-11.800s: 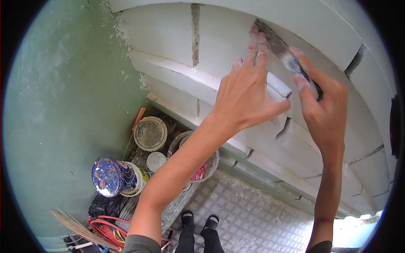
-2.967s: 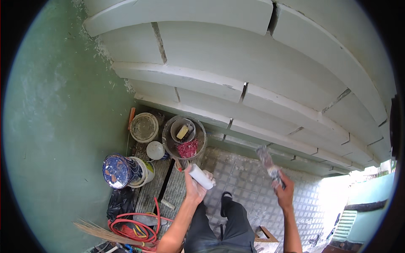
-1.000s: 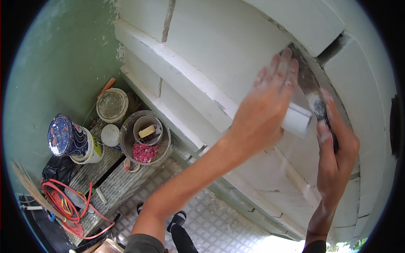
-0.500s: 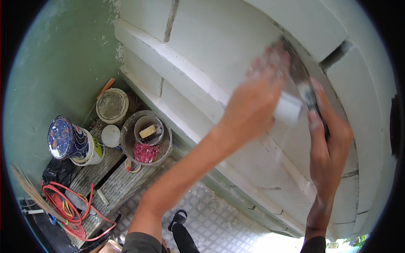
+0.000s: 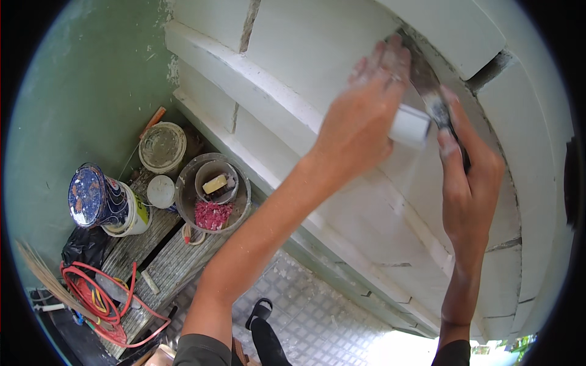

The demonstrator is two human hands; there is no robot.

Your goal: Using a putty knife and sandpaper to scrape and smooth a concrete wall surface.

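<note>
The scraper [image 5: 423, 76] lies slanted over the white wall [image 5: 323, 58], just beside the curved edge of a raised band [image 5: 448, 33], its far end pointing up and to the left. How hard its edge bears on the wall cannot be told.

The right hand [image 5: 471, 174] is closed around the dark handle [image 5: 442, 116], thumb on one side and forefinger stretched along the other. The left hand [image 5: 364, 116] lays its fingers, blurred here, against the blade near the far end, with a white roll [image 5: 410, 126] tucked under the palm; how firmly it pinches the roll is hidden.

The scraper should be light, with a thin blade that looks like metal and probably flexes a little when pressed. It is unlikely to break, though its edge and corners may nick skin. The handle is the right place to hold, close to the neck for control. The smeared blade and the powdery left fingertips may make for a slippery touch, so flat fingertips on the blade's face, away from the edge, seem safest. The roll looks light and perhaps easily dented.
</note>
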